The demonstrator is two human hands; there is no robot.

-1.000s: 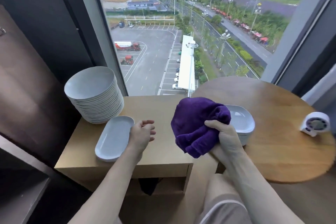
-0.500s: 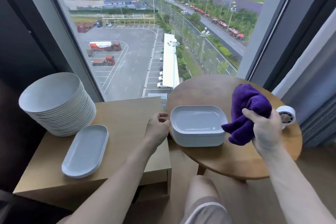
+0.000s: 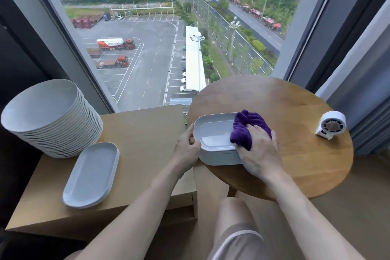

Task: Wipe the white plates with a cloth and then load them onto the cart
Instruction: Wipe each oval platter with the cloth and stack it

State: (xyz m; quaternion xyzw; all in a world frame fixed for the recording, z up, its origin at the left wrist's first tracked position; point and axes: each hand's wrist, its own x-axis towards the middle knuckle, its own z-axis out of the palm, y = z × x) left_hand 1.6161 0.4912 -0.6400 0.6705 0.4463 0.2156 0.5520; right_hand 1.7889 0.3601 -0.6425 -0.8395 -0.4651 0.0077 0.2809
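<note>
My right hand (image 3: 258,150) grips the bunched purple cloth (image 3: 249,124), pressing it into the top plate (image 3: 213,133) of the stack on the round wooden table (image 3: 295,154). My left hand (image 3: 186,150) clasps that plate's left rim.

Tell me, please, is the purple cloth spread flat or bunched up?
Bunched up: the purple cloth lies crumpled in folds under the right hand.
</note>
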